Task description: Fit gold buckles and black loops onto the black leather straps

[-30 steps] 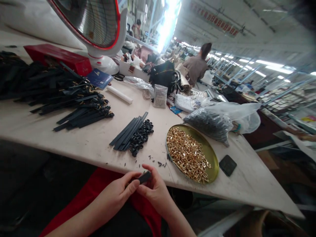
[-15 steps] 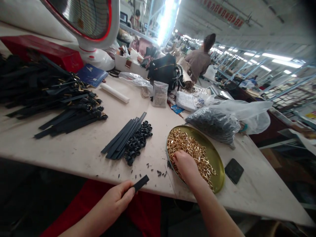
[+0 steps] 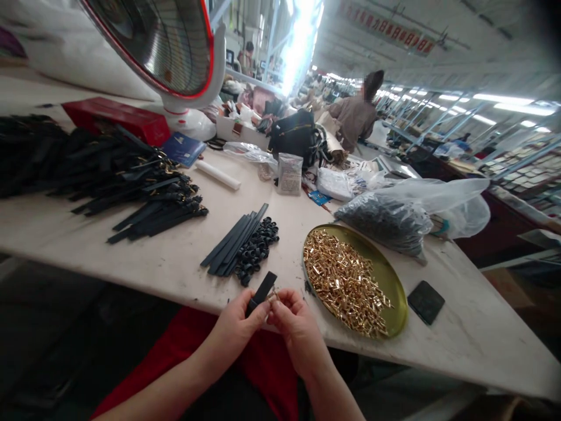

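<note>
My left hand (image 3: 240,320) grips a short black strap (image 3: 264,287) whose free end points up and away. Close beside it, my right hand (image 3: 294,323) pinches a small gold buckle (image 3: 273,296) near the strap. The buckle's exact shape is partly covered by my fingertips. To the right lies a round gold tray (image 3: 397,301) heaped with small gold buckles (image 3: 344,280). Just beyond my hands sit several flat black strips (image 3: 231,242) and a pile of small black loops (image 3: 256,248).
A large heap of black straps (image 3: 144,187) covers the table's left side. Behind it stand a red box (image 3: 116,120) and a round heater (image 3: 175,58). A plastic bag of dark pieces (image 3: 388,216) and a black square pad (image 3: 426,302) flank the tray. A person (image 3: 353,114) is farther back.
My right hand has left the tray and come to my left hand with a gold buckle. My left hand has risen toward the table edge, still gripping the strap. The view has shifted slightly.
</note>
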The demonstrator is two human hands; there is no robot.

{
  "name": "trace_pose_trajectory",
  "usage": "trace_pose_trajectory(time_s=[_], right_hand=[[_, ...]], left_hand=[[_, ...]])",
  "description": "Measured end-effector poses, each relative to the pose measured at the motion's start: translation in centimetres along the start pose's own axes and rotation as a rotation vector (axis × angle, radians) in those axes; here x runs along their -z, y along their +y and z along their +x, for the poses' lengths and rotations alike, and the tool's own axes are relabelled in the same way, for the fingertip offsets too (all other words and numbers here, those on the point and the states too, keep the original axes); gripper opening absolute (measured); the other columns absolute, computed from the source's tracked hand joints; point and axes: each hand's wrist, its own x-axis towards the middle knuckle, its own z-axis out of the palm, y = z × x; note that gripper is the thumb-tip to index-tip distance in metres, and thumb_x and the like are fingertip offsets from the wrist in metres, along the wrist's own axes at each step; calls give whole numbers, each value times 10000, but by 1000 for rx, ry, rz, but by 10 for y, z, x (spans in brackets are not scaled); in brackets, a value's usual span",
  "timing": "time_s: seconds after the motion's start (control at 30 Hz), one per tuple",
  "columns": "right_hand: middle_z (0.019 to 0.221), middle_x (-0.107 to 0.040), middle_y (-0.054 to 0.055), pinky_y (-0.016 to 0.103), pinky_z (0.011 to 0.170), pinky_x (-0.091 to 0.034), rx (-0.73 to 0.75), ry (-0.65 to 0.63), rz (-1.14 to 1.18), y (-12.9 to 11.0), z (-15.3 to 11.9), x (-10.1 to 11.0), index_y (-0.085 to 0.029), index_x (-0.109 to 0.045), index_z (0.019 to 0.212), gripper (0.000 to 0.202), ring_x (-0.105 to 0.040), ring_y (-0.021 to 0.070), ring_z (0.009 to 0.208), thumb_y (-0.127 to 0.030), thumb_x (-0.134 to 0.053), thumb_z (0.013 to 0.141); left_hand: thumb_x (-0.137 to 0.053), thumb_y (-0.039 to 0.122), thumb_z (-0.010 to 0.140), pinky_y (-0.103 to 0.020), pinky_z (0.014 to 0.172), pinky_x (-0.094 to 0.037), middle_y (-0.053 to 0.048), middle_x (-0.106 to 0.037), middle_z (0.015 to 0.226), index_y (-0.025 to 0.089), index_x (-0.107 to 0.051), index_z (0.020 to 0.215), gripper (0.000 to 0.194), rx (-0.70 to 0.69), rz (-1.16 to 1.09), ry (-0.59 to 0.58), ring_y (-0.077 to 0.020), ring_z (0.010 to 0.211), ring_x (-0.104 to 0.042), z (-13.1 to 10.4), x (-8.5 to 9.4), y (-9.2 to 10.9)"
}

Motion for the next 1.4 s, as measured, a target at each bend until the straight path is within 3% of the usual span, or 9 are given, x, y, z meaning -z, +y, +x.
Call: trace_pose_trajectory(time_s=[0.1,0.23,0.3,0.43,0.63,0.93,1.13,1.27,1.4], right_hand=[[696,-595,-46,247,634,-444,21,-50,38,13,-14,-11,-213,-561,968,362,-556,103,632,-267,-717,646],[713,-635,-19,271,686,-465,110,-16,-111,15,-20,-8,-198,-655,899,266,-574,126,675,-273,-715,652],[711,-642,-15,264,652,-480,52,53,-22,15,-22,-7,-193,-669,867,250,-572,115,631,-288,-724,642],[687,-642,-12,186,537,-480,-186,96,253,18,-24,-13,-178,-675,862,346,-558,70,548,-259,-793,547],[641,-598,-19,148,457,-434,-319,72,302,28,-29,-16,-151,-687,827,334,-503,47,496,-269,-801,536],[501,-483,-49,198,503,-345,-122,-83,-125,32,-31,-10,-138,-657,981,352,-424,75,501,-413,-596,769],[555,-519,-52,206,509,-367,-110,23,24,35,-23,-10,-185,-643,992,375,-441,74,493,-349,-713,663],[562,-542,-36,205,470,-368,-220,-52,90,56,-23,-14,-172,-654,913,307,-454,80,476,-352,-704,670],[708,-620,6,264,590,-445,0,13,-97,72,-26,-16,-183,-632,876,248,-546,139,617,-342,-681,692]], left_hand=[[-529,405,781,-246,661,-410,-15,-575,768,127,-536,867,290,2,-29,-3,-143,714,-508,-10,5,-2],[-442,479,816,-195,463,-313,63,-423,530,136,-511,807,350,56,-11,-53,-83,478,-380,-24,16,-7],[-381,489,841,-197,449,-294,71,-386,501,145,-510,766,374,46,75,-48,-84,457,-357,-33,20,-6],[-358,407,869,-213,617,-381,12,-572,711,161,-571,824,328,-37,277,-109,-131,658,-511,-49,27,1],[-361,388,854,-205,624,-378,7,-613,710,188,-607,796,323,-24,497,-206,-153,664,-547,-57,37,10],[-354,404,852,-199,618,-380,6,-629,713,196,-626,800,346,-31,500,-220,-151,645,-548,-54,42,5],[-362,403,853,-197,644,-388,7,-632,727,196,-629,814,340,-20,485,-232,-151,673,-550,-52,46,2],[-351,351,863,-200,687,-393,-1,-631,775,198,-599,801,299,-30,453,-253,-152,733,-562,-50,44,0],[-392,282,826,-206,658,-402,4,-584,785,181,-525,838,168,21,278,-211,-140,730,-531,-48,38,-7]])
